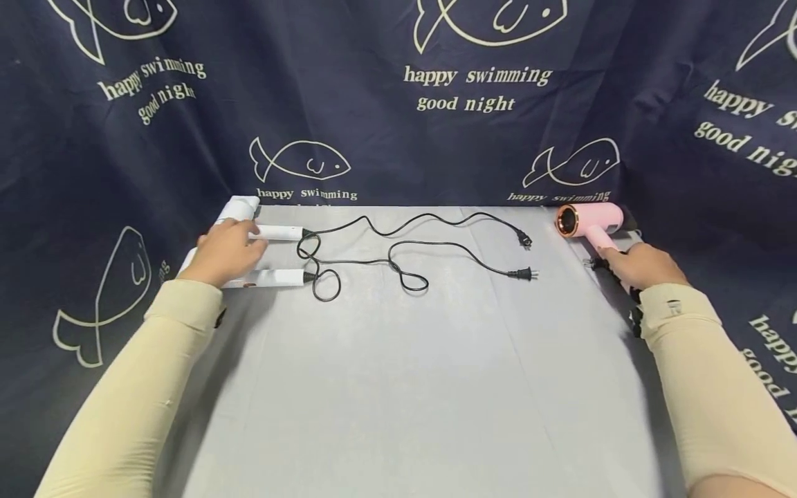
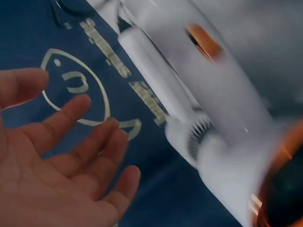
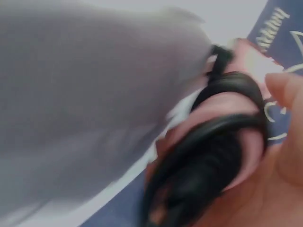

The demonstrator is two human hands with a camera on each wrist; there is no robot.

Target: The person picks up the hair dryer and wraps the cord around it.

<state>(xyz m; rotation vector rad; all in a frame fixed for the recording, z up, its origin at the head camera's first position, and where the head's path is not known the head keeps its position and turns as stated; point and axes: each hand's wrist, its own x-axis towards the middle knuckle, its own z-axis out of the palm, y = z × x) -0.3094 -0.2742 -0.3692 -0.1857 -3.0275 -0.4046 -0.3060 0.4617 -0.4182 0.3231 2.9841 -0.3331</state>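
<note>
Two white hair dryers lie side by side at the table's left end, one farther back (image 1: 280, 232) and one nearer (image 1: 274, 278). My left hand (image 1: 227, 256) is over their heads, hiding part of them. In the left wrist view its fingers (image 2: 71, 109) are loosely spread, apart from the nearer white dryer (image 2: 236, 90), which has an orange button. At the right end my right hand (image 1: 650, 266) grips the handle of a pink hair dryer (image 1: 600, 218) with a copper-coloured nozzle rim. A black cord (image 3: 232, 85) is wound round that handle.
Two black cords run from the white dryers across the table (image 1: 386, 387), one looped, with plugs (image 1: 524, 274) toward the right. A dark blue fish-print curtain (image 1: 386, 124) hangs behind the table and along both sides.
</note>
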